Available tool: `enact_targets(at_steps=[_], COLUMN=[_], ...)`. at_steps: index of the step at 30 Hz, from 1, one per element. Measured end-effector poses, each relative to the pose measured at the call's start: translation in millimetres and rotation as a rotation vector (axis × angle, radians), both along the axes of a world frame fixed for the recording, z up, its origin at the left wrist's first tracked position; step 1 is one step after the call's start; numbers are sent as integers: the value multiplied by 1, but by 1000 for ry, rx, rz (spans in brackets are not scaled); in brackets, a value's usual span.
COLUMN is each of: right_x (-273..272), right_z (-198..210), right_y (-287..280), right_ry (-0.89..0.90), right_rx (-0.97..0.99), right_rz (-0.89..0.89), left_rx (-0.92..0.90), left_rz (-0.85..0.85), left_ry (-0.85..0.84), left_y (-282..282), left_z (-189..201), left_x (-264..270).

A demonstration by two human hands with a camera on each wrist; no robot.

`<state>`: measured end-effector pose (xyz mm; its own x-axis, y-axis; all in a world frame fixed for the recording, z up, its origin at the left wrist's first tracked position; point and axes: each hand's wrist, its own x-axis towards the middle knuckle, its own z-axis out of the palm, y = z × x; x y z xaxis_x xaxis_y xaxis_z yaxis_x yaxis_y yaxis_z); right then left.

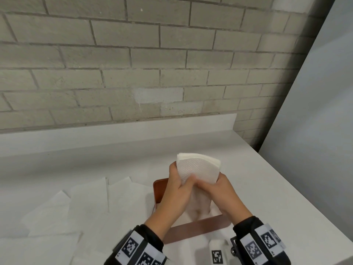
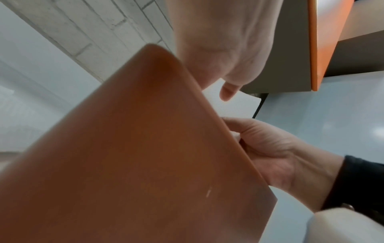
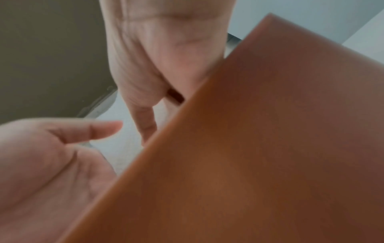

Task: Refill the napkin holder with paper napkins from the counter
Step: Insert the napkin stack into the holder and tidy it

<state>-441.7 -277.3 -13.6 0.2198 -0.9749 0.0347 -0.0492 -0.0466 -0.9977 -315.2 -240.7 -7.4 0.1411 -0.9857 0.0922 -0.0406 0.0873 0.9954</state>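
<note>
A stack of white paper napkins [image 1: 198,168] stands upright in the brown napkin holder [image 1: 158,194], its top fanned above the rim. My left hand [image 1: 180,180] grips the stack's left side, thumb across the front. My right hand [image 1: 214,185] grips the right side, thumb meeting the left one. The wrist views are mostly filled by the holder wall [image 2: 145,148] [image 3: 270,148]. The napkins [image 2: 234,105] show as a white strip between my left hand [image 2: 218,49] and right hand [image 2: 270,148]. Several loose napkins [image 1: 86,207] lie spread on the counter to the left.
The white counter [image 1: 257,188] ends at a raised backsplash [image 1: 114,134] under a grey brick wall. Its right edge runs diagonally beside a pale grey panel [image 1: 315,111]. A small white block with a black marker [image 1: 217,255] lies near the front edge.
</note>
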Motion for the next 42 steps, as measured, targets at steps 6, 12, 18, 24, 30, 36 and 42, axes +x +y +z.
enact_targets(at_steps=[6, 12, 18, 24, 30, 36, 42], right_x=[-5, -19, -53, -50, -60, -47, -10], right_z=[2, 28, 88, 80, 43, 23, 6], right_y=[-3, 6, 4, 2, -2, -16, -16], right_ry=[-67, -17, 558, 814, 482, 555, 1090], right_rx=[93, 41, -231, -290, 97, 202, 169], right_rz=[28, 4, 153, 141, 112, 156, 170], left_rx=[96, 80, 20, -41, -170, -82, 311], left_rz=[-77, -94, -172, -178, 23, 233, 127], left_ry=[-90, -358, -623, -669, -573, -584, -913], left_y=[-1, 3, 4, -2, 11, 54, 104], left_z=[-10, 2, 20, 19, 22, 29, 6], left_x=[11, 21, 25, 15, 46, 124, 230])
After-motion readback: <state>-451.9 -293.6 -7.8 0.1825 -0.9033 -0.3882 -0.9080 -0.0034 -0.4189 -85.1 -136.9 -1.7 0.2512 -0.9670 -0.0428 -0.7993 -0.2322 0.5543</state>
